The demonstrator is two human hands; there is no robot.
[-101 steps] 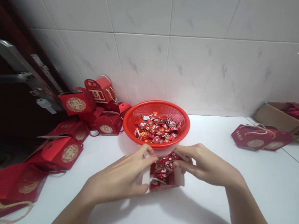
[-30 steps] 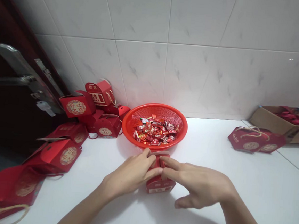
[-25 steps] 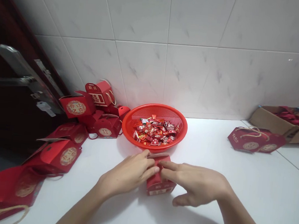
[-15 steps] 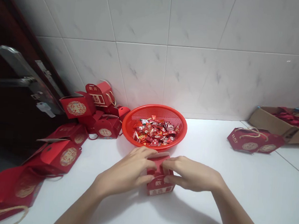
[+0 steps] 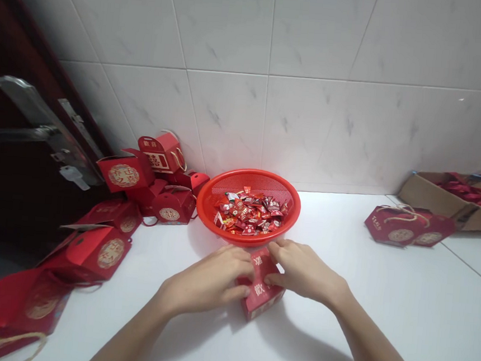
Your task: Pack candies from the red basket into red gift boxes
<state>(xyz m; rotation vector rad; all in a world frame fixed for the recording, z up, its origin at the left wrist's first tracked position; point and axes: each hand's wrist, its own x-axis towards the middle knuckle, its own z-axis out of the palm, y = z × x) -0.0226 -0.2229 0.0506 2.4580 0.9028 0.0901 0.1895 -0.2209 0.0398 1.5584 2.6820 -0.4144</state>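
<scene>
Small red box (image 5: 261, 303) – on the white tabletop (image 5: 329, 222), between the two hands and just in front of the red colander (image 5: 246, 239). Change noted: the lettered end panel, upright in the preceding view, now leans inward, and a second lettered panel shows behind it. The red flaps between them are largely out of sight; the top reads as covered, or nearly so. Whether the panels interlock cannot be made out, fingers being in the way.

Left hand (image 5: 210, 279): fingers curled over the box's left edge, thumb along its near side; grips rather than spreads. Right hand (image 5: 310, 274): thumb on a lettered panel, fingers bent over the far right edge – pinching box card between them.

Surroundings: wrapped sweets (image 5: 250, 212) lie in the colander. Red boxes (image 5: 110, 253) line the left side, some stacked; roped red boxes (image 5: 400, 234) stand at right, beside an open carton (image 5: 416, 191).
</scene>
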